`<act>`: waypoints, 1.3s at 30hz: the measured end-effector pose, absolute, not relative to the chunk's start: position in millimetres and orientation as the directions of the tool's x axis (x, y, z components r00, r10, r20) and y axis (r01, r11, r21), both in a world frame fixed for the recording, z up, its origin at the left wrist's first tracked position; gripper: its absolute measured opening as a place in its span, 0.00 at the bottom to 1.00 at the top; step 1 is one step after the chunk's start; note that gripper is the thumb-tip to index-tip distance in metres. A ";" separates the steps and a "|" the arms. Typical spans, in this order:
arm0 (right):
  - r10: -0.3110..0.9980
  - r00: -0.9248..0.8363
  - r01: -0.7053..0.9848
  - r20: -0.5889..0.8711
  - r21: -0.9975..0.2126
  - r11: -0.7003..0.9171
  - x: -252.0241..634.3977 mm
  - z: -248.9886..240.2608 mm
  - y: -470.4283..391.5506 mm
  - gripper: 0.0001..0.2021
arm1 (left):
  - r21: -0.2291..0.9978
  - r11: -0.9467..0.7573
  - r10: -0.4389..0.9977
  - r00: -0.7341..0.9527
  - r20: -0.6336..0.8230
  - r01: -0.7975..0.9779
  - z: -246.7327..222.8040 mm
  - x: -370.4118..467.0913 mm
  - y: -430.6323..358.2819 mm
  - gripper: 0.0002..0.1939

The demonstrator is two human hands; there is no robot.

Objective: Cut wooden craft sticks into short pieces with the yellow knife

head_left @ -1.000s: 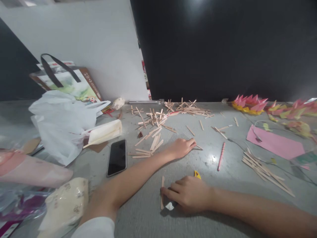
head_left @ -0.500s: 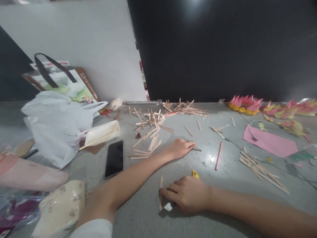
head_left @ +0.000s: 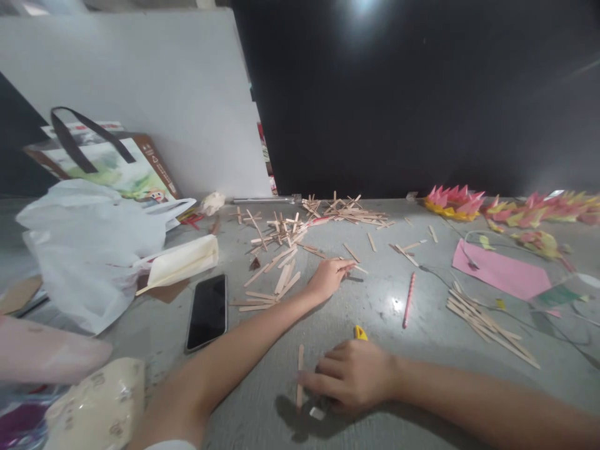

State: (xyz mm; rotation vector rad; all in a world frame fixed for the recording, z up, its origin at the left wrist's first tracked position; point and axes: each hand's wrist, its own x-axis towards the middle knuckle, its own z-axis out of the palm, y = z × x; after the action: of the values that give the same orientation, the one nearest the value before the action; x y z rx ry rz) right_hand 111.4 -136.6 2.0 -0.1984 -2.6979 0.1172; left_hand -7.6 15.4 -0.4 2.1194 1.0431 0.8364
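While right hand [head_left: 354,375] curls round yellow-tipped thing [head_left: 360,333], low middle of frame, left hand [head_left: 328,276] has lifted pinched stick [head_left: 361,270] off grey surface [head_left: 257,400], mid-frame — stick now looks free to move.

My head camera looks forward and down, close above my left hand [head_left: 327,279] and right hand [head_left: 349,379], toward a black panel [head_left: 422,106].
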 end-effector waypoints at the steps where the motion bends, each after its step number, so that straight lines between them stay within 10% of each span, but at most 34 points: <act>1: 0.122 -0.863 0.073 0.491 -0.118 0.990 114.4 1.0 -134.6 0.24 | 0.750 -0.490 0.838 0.478 0.264 0.445 0.6 -7.2 16.2 0.14; 5: 0.330 -0.615 0.100 0.716 -0.344 0.934 126.2 -0.2 -127.7 0.19 | 0.700 -0.538 0.821 0.480 0.308 0.470 4.6 -5.4 15.5 0.14; 9: 0.624 -0.491 0.231 0.608 -0.600 0.766 132.6 3.6 -119.8 0.13 | 0.719 -0.526 0.823 0.484 0.296 0.455 6.7 -5.1 13.7 0.15; 22: 0.855 -0.336 0.214 0.396 -0.852 0.478 150.6 0.5 -76.7 0.14 | 0.829 -0.338 0.927 0.312 0.211 0.445 1.2 -11.7 20.0 0.11; 34: 0.983 -0.131 0.407 0.128 -0.897 0.171 174.5 1.5 -28.5 0.19 | 0.898 -0.218 0.972 0.170 0.163 0.382 2.1 -21.4 26.1 0.11; 39: 0.974 -0.129 0.561 0.188 -0.796 0.228 175.5 -1.9 -28.4 0.24 | 0.720 -0.343 0.935 0.150 0.320 0.603 0.0 -27.6 30.7 0.08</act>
State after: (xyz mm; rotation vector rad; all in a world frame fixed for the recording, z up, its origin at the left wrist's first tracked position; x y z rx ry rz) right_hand 175.5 -28.4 -1.9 -1.4220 -1.7907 0.7348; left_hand -27.6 30.7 0.0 2.0092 1.4655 1.0517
